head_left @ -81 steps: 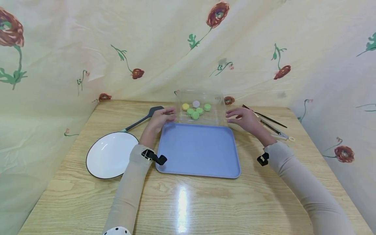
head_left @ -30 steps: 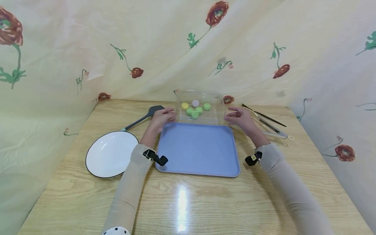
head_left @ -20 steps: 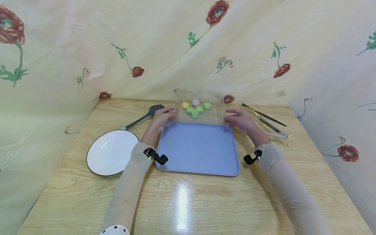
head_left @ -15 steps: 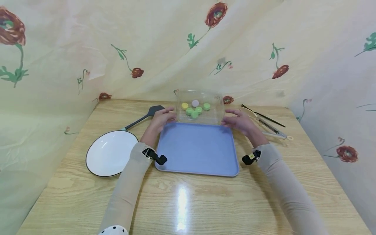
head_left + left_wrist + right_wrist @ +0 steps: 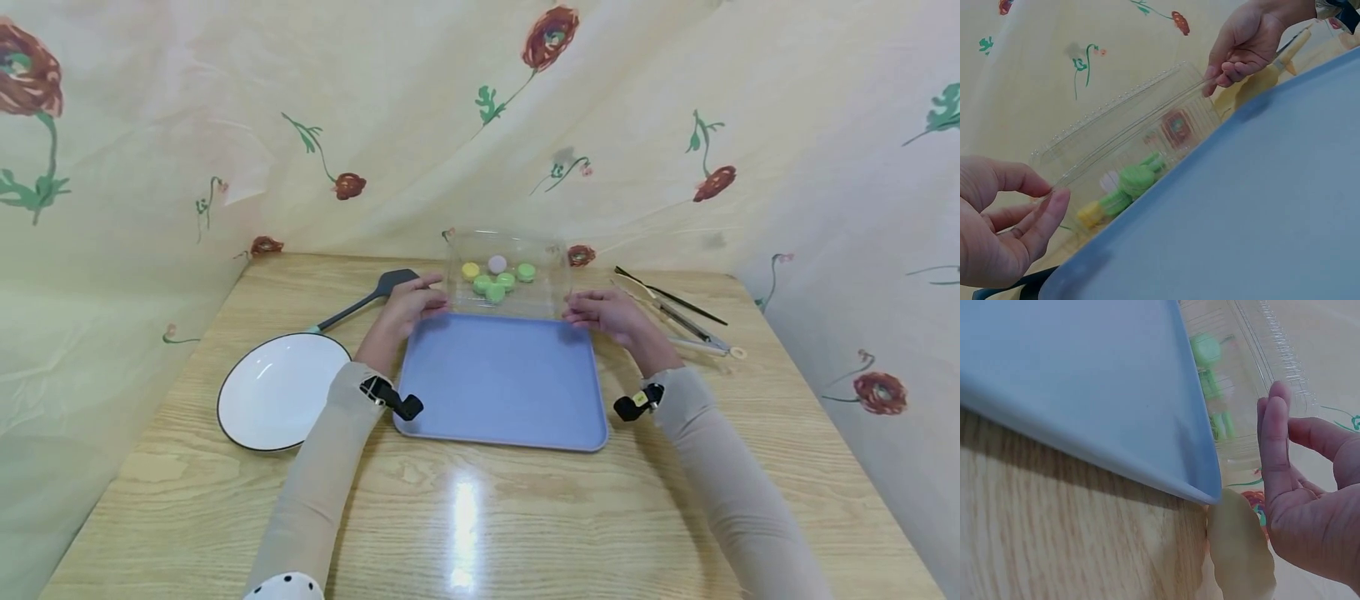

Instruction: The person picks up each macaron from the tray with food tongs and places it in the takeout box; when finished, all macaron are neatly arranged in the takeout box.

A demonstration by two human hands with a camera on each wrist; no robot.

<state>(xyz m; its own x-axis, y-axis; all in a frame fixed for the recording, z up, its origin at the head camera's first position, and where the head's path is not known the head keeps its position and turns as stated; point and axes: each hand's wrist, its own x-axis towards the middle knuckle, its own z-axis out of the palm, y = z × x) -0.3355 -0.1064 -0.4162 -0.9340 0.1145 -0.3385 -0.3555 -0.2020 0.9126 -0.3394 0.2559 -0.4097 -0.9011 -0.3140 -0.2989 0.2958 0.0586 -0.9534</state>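
A clear plastic box (image 5: 546, 293) with a hinged lid stands at the back of the table, behind a blue tray (image 5: 502, 383). Green, yellow and pale purple macarons (image 5: 495, 292) lie inside it. My left hand (image 5: 408, 308) is at the box's left end; in the left wrist view its thumb and index finger pinch the clear rim. At the opposite end my right hand (image 5: 611, 317) pinches the rim between thumb and fingers, also seen in the right wrist view, where the macarons (image 5: 1205, 350) show through the plastic.
A white dish (image 5: 281, 392) with a dark rim lies left of the tray, beside a dark spatula (image 5: 356, 304). Right of my right hand are tongs (image 5: 693, 329) and a thin dark stick (image 5: 690, 306). The floral cloth (image 5: 420, 125) hangs behind the table.
My right hand has moved left to the box's right end, and its fingers have closed on the rim. My left hand, the box and the tray have hardly moved.
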